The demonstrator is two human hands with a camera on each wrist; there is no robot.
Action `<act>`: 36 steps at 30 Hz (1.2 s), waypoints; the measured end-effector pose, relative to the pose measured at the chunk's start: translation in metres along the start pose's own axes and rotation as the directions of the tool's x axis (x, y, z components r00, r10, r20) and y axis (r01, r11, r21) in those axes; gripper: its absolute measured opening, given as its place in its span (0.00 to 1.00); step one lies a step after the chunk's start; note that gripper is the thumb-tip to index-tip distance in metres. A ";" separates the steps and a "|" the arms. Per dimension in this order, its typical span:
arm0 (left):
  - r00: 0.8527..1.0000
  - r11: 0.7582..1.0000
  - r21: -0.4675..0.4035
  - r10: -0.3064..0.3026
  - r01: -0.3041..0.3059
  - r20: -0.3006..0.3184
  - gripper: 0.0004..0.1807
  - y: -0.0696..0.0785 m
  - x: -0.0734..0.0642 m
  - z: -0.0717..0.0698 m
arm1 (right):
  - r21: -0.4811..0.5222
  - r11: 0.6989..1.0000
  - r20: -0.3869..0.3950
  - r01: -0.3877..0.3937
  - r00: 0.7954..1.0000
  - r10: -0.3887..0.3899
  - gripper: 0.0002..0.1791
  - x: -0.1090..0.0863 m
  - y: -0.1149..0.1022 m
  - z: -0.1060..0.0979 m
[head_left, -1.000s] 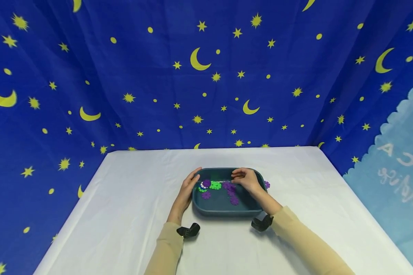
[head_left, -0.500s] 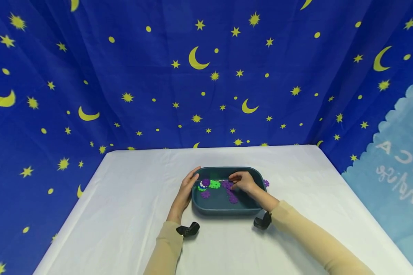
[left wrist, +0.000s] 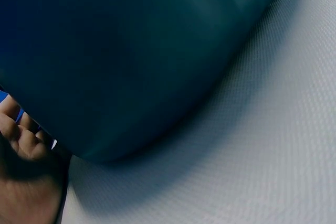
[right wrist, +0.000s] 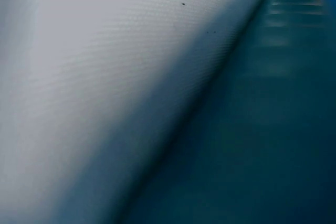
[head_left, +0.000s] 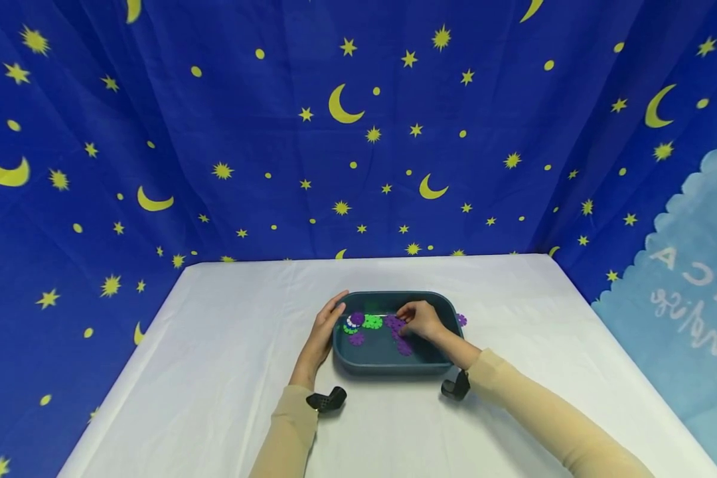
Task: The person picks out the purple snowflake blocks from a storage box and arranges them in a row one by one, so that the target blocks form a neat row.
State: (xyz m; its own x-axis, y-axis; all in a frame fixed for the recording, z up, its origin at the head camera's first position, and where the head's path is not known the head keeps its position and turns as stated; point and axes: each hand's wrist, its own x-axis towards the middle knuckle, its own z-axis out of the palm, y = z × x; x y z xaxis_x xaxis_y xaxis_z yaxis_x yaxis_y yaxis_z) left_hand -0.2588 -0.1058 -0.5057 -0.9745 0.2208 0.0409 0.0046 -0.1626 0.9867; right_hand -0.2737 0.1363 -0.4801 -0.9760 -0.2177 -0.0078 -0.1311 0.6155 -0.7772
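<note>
My left hand (head_left: 322, 330) holds the left end of a dark teal plastic tub (head_left: 388, 367), thumb at the rim and fingers along the outside. In the left wrist view its bent fingers (left wrist: 23, 135) show beside the tub's wall. Inside the tub, my right hand (head_left: 421, 320) reaches down with thumb and fingertips pinching at a cluster of purple snowflake discs (head_left: 403, 346); the fingers partly cover the discs. Left of them lie green snowflake discs (head_left: 373, 322), a white disc (head_left: 351, 321) and another purple disc (head_left: 356, 339). The right wrist view shows mostly the tub's outer wall (right wrist: 252, 145).
A further purple disc (head_left: 462, 320) lies on the white tablecloth (head_left: 227, 345) just outside the tub's right end. Blue curtains (head_left: 358, 153) with yellow moons and stars stand behind and at the sides. A light blue cloth (head_left: 687, 279) hangs at the right.
My right hand has lowered and shifted slightly left, its fingertips now at the purple discs. The left hand stays on the tub's left end.
</note>
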 end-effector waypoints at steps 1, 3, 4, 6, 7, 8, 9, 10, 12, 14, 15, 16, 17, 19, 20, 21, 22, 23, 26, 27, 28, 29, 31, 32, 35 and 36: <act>1.000 1.000 -0.006 0.000 0.000 -0.001 0.26 -0.003 0.002 -0.001 | -0.003 1.000 0.000 0.007 1.000 -0.007 0.17 0.000 0.000 0.000; 1.000 1.000 -0.020 0.000 0.000 -0.005 0.26 -0.010 0.005 -0.003 | 0.001 1.000 -0.003 0.012 1.000 -0.012 0.16 -0.001 -0.001 0.000; 1.000 1.000 -0.021 0.003 -0.003 -0.010 0.26 -0.012 0.006 -0.003 | 0.003 1.000 -0.003 0.015 1.000 -0.015 0.16 -0.001 -0.001 0.000; 1.000 0.999 -0.033 0.007 -0.008 -0.021 0.27 -0.014 0.006 -0.002 | 0.009 1.000 -0.006 0.021 1.000 -0.021 0.16 -0.002 0.000 0.000; 1.000 0.999 -0.040 0.009 -0.010 -0.024 0.27 -0.014 0.006 -0.002 | 0.015 1.000 -0.008 0.020 1.000 -0.020 0.16 -0.002 0.000 0.000; 1.000 0.999 -0.045 0.011 -0.012 -0.023 0.28 -0.015 0.005 -0.001 | 0.019 1.000 -0.011 0.020 1.000 -0.020 0.16 -0.002 0.000 0.000; 1.000 0.999 -0.047 0.014 -0.015 -0.021 0.29 -0.015 0.005 -0.001 | 0.022 1.000 -0.016 0.021 1.000 -0.021 0.16 -0.002 0.001 0.000; 1.000 0.999 -0.051 0.016 -0.017 -0.020 0.29 -0.016 0.005 -0.001 | 0.022 0.999 -0.020 0.026 0.999 -0.026 0.16 -0.002 0.002 0.000; 1.000 0.998 -0.059 0.020 -0.021 -0.019 0.30 -0.017 0.005 -0.001 | 0.029 0.999 -0.028 0.031 0.999 -0.031 0.16 -0.002 0.003 -0.001; 1.000 0.998 -0.056 0.022 -0.024 -0.022 0.31 -0.017 0.006 -0.001 | 0.028 0.998 -0.033 0.055 0.998 -0.054 0.16 -0.003 0.003 -0.001; 0.999 0.998 -0.053 0.024 -0.025 -0.027 0.31 -0.018 0.006 -0.001 | 0.030 0.997 -0.035 0.066 0.997 -0.065 0.16 -0.003 0.003 -0.002; 0.999 0.998 -0.053 0.023 -0.025 -0.031 0.31 -0.018 0.006 -0.001 | 0.032 0.996 -0.038 0.078 0.996 -0.077 0.16 -0.003 0.003 -0.003; 0.999 0.998 -0.055 0.021 -0.023 -0.035 0.31 -0.018 0.006 -0.001 | 0.036 0.996 -0.044 0.081 0.996 -0.079 0.16 -0.003 0.002 -0.003; 0.999 0.999 -0.046 0.019 -0.021 -0.038 0.31 -0.018 0.007 -0.001 | 0.045 0.995 -0.060 0.090 0.994 -0.088 0.17 -0.003 0.001 -0.004; 0.999 0.999 -0.044 0.018 -0.019 -0.039 0.30 -0.017 0.007 -0.001 | 0.055 0.995 -0.071 0.087 0.994 -0.084 0.17 -0.004 0.001 -0.005; 0.999 0.999 -0.044 0.016 -0.018 -0.037 0.30 -0.016 0.007 -0.001 | 0.060 0.994 -0.080 0.089 0.993 -0.084 0.17 -0.003 0.001 -0.005; 0.999 0.999 -0.047 0.012 -0.013 -0.035 0.30 -0.016 0.007 -0.001 | 0.071 0.994 -0.092 0.085 0.993 -0.078 0.17 -0.004 0.001 -0.006; 0.999 0.999 -0.049 0.009 -0.011 -0.032 0.29 -0.015 0.007 -0.001 | 0.079 0.994 -0.102 0.080 0.992 -0.072 0.17 -0.004 0.002 -0.006; 1.000 0.999 -0.047 0.004 -0.005 -0.018 0.27 -0.014 0.006 -0.001 | 0.116 0.990 -0.126 0.076 0.990 -0.062 0.17 -0.005 0.003 -0.009; 1.000 0.999 -0.045 0.002 -0.002 -0.013 0.27 -0.013 0.006 -0.001 | 0.125 0.989 -0.134 0.079 0.989 -0.062 0.17 -0.005 0.002 -0.010; 1.000 0.999 -0.040 0.000 -0.001 -0.008 0.27 -0.013 0.006 -0.001 | 0.138 0.988 -0.142 0.076 0.988 -0.056 0.17 -0.006 0.002 -0.011; 1.000 0.999 -0.036 -0.002 0.001 -0.004 0.27 -0.013 0.006 -0.001 | 0.148 0.986 -0.148 0.076 0.988 -0.054 0.17 -0.007 0.001 -0.012; 1.000 0.999 -0.034 -0.008 0.008 0.001 0.26 -0.013 0.006 -0.002 | 0.174 0.981 -0.162 0.081 0.985 -0.052 0.18 -0.009 0.000 -0.014; 1.000 0.999 -0.035 -0.010 0.010 0.002 0.26 -0.013 0.006 -0.002 | 0.186 0.979 -0.170 0.081 0.984 -0.050 0.18 -0.010 -0.001 -0.015; 1.000 0.999 -0.041 -0.009 0.008 -0.007 0.27 -0.013 0.007 -0.003 | 0.213 0.973 -0.196 0.094 0.979 -0.052 0.19 -0.013 -0.004 -0.022; 1.000 0.999 -0.042 -0.005 0.004 -0.011 0.27 -0.013 0.007 -0.003 | 0.222 0.970 -0.209 0.098 0.977 -0.051 0.19 -0.014 -0.005 -0.025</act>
State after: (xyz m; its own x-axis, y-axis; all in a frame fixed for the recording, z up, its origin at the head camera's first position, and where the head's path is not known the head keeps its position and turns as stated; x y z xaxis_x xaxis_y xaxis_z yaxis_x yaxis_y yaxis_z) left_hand -0.2668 -0.1049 -0.5186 -0.9769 0.2110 0.0343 -0.0091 -0.2015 0.9794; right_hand -0.2632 0.1550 -0.4606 -0.9828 -0.0861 0.1634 -0.1844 0.4075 -0.8944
